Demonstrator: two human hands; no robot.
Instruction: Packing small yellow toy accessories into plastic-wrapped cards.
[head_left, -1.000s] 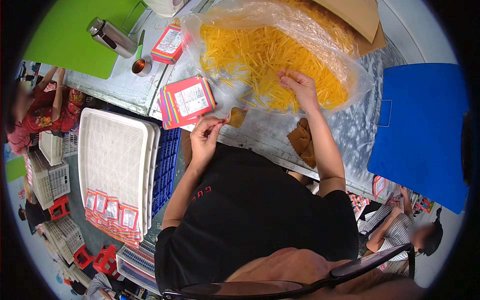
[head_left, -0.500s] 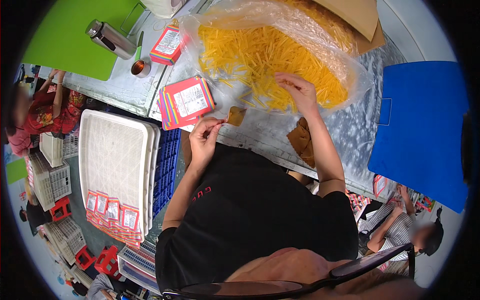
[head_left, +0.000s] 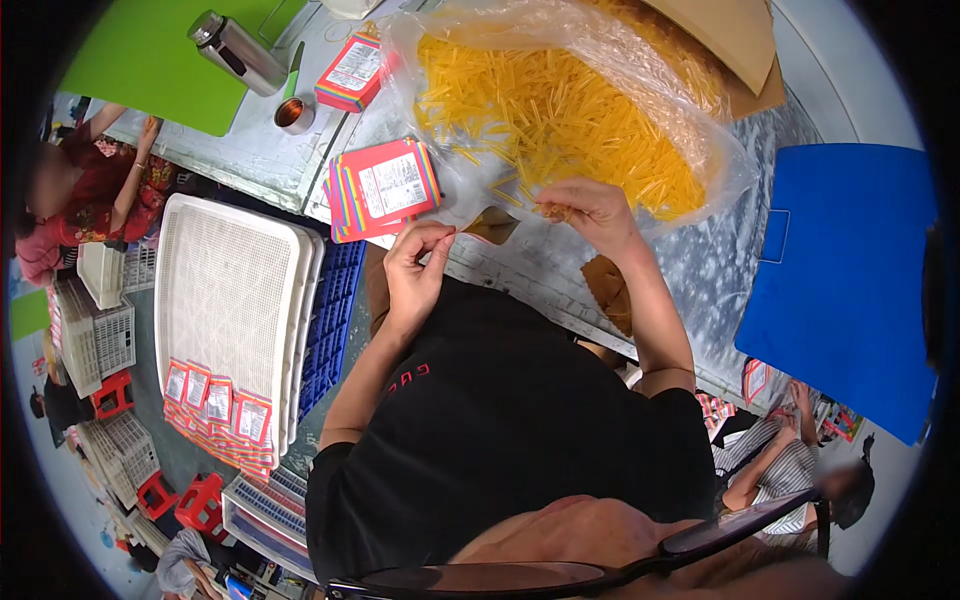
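My left hand (head_left: 418, 268) pinches the corner of a small olive-brown square piece (head_left: 490, 226), thin like a film or a little pouch, held just above the table edge. Close to the other end of that piece, my right hand (head_left: 598, 215) has its thumb and fingers pressed together. Something small and yellowish shows at those fingertips, too small to name. Beyond both hands lies a large clear plastic bag (head_left: 728, 165), spread and full of thin yellow strips (head_left: 560, 110). Stacked red cards with rainbow edges and white labels (head_left: 385, 190) sit beyond my left hand.
A brown cloth-like piece (head_left: 607, 290) lies by my right forearm. Farther left are another card stack (head_left: 350, 70), a metal cup (head_left: 293, 115) and a steel flask (head_left: 238, 52). White trays (head_left: 230, 270) stand at the left, a blue board (head_left: 835, 270) at the right. Other people sit at both sides.
My right hand has come down from the yellow strips to beside the olive-brown piece, its fingers drawn together. The left hand keeps its pinch. The whole view has shifted slightly.
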